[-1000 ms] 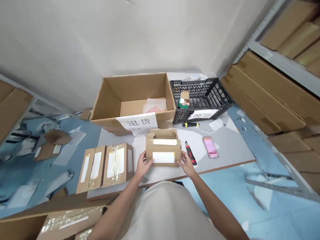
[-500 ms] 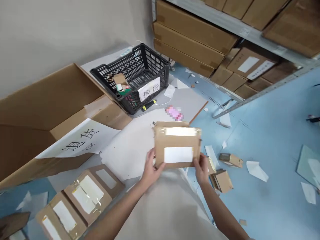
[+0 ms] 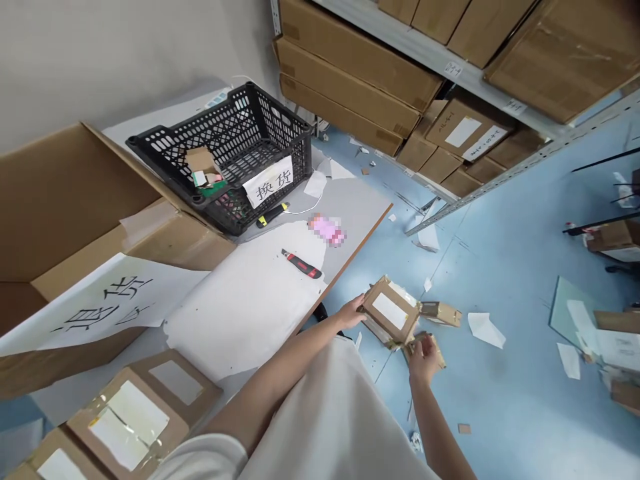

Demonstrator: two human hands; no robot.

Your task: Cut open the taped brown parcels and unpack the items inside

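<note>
A small cardboard box (image 3: 387, 310) with white labels and tape is off the table's right edge, tilted, above the floor. My left hand (image 3: 354, 312) grips its left side, thumb and fingers against the cardboard. Close to the box's lower right corner, my right hand (image 3: 424, 360) has its fingers curled together; whatever they pinch is too small to make out. Behind them on the floor lie a small taped carton (image 3: 441, 313) and another carton (image 3: 434, 348), partly hidden by my right hand. A red and black utility knife (image 3: 301, 264) rests on the table.
A black plastic crate (image 3: 220, 153) stands on the table (image 3: 225, 320), with a yellow and black cutter (image 3: 273, 215) beside it. At left is a large open carton (image 3: 165, 243); several labelled boxes (image 3: 145, 407) sit nearer me. Metal shelving (image 3: 480, 90) holds cartons. Paper scraps (image 3: 487, 330) litter the floor.
The box has moved right and down from over the table to beyond its edge, turned in my hands. My right hand has shifted to its lower corner. The red utility knife now shows.
</note>
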